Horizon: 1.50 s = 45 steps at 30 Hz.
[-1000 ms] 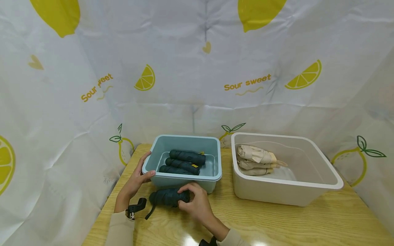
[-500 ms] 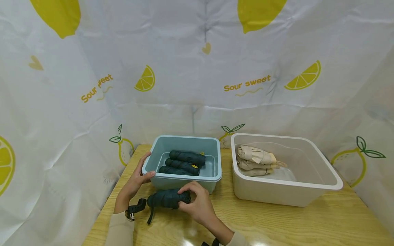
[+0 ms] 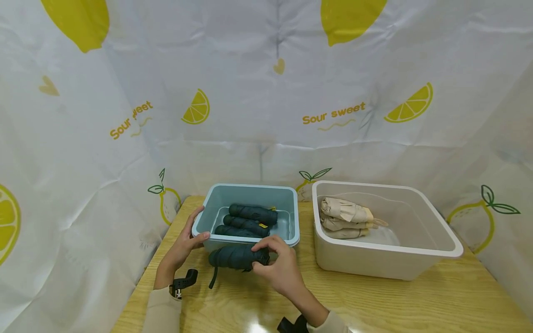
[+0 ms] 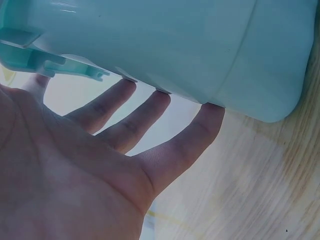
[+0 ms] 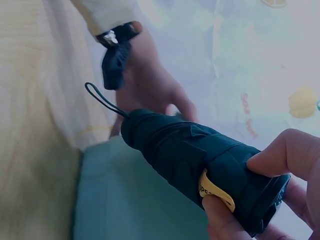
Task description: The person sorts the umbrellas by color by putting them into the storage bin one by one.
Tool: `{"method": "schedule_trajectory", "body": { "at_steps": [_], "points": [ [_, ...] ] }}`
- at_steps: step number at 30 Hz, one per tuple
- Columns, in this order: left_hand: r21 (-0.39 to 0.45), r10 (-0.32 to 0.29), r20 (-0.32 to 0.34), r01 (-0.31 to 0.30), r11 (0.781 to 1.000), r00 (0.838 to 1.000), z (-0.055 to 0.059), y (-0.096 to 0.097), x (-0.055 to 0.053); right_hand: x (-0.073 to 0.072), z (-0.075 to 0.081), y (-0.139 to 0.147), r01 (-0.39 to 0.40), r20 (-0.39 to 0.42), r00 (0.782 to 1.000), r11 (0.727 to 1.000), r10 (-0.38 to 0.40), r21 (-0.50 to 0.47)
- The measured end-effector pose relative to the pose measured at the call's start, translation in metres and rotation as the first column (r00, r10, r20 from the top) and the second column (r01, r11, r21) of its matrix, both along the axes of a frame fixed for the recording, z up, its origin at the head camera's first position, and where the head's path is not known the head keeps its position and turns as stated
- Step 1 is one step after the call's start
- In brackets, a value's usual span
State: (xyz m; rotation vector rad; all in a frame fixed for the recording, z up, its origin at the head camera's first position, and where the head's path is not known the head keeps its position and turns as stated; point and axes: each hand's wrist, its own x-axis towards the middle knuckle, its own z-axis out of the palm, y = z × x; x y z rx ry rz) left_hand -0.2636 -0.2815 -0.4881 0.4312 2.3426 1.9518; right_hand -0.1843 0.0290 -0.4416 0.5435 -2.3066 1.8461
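Note:
A folded dark green umbrella hangs just in front of the light blue bin, tilted slightly. My right hand pinches its right end between thumb and fingers. In the right wrist view the umbrella shows a yellow tag by the fingertips and a cord loop at its far end. My left hand holds the bin's left front corner, thumb over the rim. Its fingers press the outer wall in the left wrist view. Inside the bin lie three similar dark umbrellas.
To the right stands a larger white bin with several folded beige umbrellas at its left end. Both bins rest on a wooden table. A lemon-print cloth hangs behind and at the sides.
My right hand has raised the umbrella from the tabletop and moved it right and toward the blue bin's front rim. The left hand and both bins have stayed put.

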Motion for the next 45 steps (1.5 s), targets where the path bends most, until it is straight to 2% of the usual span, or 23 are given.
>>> {"method": "schedule_trajectory", "body": {
  "at_steps": [8,16,22,27,31,39,45],
  "points": [
    [-0.011,0.015,0.017,-0.015,1.000,1.000,0.000,0.000,0.000,-0.001,0.011,0.012,-0.018,0.035,0.999,0.999,0.019,-0.036],
    [-0.008,0.015,0.017,-0.015,1.000,1.000,0.002,0.000,0.000,-0.005,0.022,0.027,-0.035,0.009,0.999,0.997,0.036,-0.066],
    [-0.007,0.016,0.019,-0.016,1.000,1.000,0.002,0.000,-0.001,-0.008,0.033,0.041,0.002,0.109,0.994,0.998,0.004,-0.059],
    [-0.014,0.022,0.022,-0.021,1.000,1.000,0.001,0.000,-0.001,-0.013,0.034,0.049,0.008,0.203,0.979,0.988,0.023,-0.152],
    [-0.008,0.014,0.021,-0.014,1.000,1.000,0.000,0.000,-0.001,-0.016,0.034,0.054,0.003,0.227,0.973,0.973,0.051,-0.231],
    [-0.002,-0.007,0.015,0.007,1.000,1.000,0.000,-0.001,0.000,-0.020,0.034,0.060,-0.002,0.276,0.956,0.945,0.097,-0.326],
    [0.005,-0.006,0.012,0.005,1.000,1.000,0.000,-0.001,-0.001,-0.025,0.035,0.060,0.037,0.289,0.955,0.939,0.068,-0.342]
  ]
}}
